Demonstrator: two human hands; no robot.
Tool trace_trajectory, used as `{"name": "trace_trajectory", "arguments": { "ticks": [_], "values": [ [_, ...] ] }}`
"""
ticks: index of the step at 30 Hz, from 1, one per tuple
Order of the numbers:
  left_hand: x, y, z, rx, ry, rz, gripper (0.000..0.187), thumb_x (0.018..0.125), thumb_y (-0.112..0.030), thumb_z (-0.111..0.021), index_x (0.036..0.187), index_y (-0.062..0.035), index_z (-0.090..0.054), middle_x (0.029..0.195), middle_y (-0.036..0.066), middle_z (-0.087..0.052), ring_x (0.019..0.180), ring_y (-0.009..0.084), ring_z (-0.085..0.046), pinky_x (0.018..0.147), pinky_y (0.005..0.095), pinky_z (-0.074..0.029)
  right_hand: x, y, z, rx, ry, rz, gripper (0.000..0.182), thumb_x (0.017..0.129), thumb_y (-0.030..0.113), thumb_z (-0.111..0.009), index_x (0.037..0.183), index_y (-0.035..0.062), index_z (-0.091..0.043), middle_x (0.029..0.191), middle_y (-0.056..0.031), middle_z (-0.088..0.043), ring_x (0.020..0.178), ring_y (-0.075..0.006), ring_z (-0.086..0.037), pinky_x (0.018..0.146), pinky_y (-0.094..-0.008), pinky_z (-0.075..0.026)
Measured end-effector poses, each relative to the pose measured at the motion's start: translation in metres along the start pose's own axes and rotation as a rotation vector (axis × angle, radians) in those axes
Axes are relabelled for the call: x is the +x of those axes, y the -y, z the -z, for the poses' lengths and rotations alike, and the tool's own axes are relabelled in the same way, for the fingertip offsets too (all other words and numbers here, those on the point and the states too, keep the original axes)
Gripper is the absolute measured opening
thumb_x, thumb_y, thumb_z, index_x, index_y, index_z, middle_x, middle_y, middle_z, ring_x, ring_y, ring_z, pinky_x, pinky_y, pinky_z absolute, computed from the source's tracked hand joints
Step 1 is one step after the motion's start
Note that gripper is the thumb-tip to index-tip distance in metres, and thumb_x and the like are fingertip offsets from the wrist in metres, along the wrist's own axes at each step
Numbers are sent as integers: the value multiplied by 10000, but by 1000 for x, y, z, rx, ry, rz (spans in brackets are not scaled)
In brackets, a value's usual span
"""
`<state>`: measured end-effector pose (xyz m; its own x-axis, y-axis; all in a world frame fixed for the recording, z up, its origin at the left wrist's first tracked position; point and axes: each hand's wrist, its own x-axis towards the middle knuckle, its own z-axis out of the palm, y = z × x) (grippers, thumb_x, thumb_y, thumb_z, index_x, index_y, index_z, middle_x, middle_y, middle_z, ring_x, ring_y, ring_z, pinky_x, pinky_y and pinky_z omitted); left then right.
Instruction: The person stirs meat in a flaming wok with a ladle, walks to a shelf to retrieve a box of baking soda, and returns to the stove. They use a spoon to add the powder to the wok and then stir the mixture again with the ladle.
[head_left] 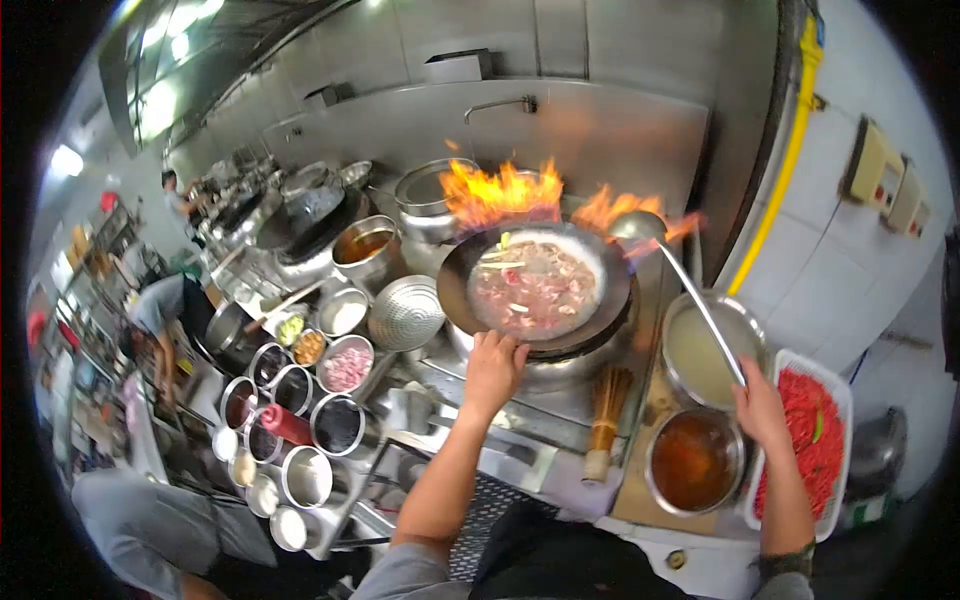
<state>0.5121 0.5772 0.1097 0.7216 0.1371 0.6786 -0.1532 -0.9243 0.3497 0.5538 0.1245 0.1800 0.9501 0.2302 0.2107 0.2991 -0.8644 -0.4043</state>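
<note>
My left hand point(494, 374) is closed on the near edge of a dark wok point(455, 290); the exact grip is partly hidden by my fingers. In the wok, sliced meat point(535, 280) lies in a pale, foamy liquid with a few yellow-green pieces. Tall flames point(505, 190) rise behind the wok and to its right. My right hand point(762, 408) grips the end of the long handle of a ladle point(695, 290). The ladle's bowl is raised at the wok's right rim, close to the fire.
Right of the stove stand a pot of cloudy liquid point(712, 350), a bowl of reddish-brown liquid point(692, 462) and a white basket point(842, 400) of red shreds. A bamboo brush point(607, 420) lies in front. Left are a perforated strainer point(406, 313) and several seasoning containers point(338, 425). Other people work farther left.
</note>
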Motion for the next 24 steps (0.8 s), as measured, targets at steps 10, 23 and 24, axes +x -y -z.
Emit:
{"name": "trace_trajectory", "arguments": {
  "ticks": [10, 23, 24],
  "values": [
    [-2, 8, -15, -35, 92, 9, 189, 902, -248, -722, 868, -63, -734, 882, 144, -676, 878, 369, -606, 766, 463, -504, 89, 171, -97, -18, 60, 129, 496, 960, 92, -534, 1436, 226, -576, 1053, -213, -687, 996, -403, -674, 891, -510, -527],
    [34, 66, 38, -283, 429, -21, 202, 886, -283, -739, 886, -85, -779, 865, 139, -739, 859, 356, -670, 779, 464, -543, 46, 225, -48, -335, 101, -4, 526, 941, 127, -584, 1450, 262, -576, 971, -205, -685, 879, -405, -682, 799, -510, -552],
    [37, 69, 38, -275, 432, -39, 197, 885, -281, -739, 894, -89, -781, 872, 140, -741, 861, 356, -671, 780, 463, -544, 40, 232, -39, -336, 82, -16, 530, 938, 129, -594, 1452, 259, -574, 963, -206, -684, 869, -406, -682, 787, -510, -553]
  ]
}}
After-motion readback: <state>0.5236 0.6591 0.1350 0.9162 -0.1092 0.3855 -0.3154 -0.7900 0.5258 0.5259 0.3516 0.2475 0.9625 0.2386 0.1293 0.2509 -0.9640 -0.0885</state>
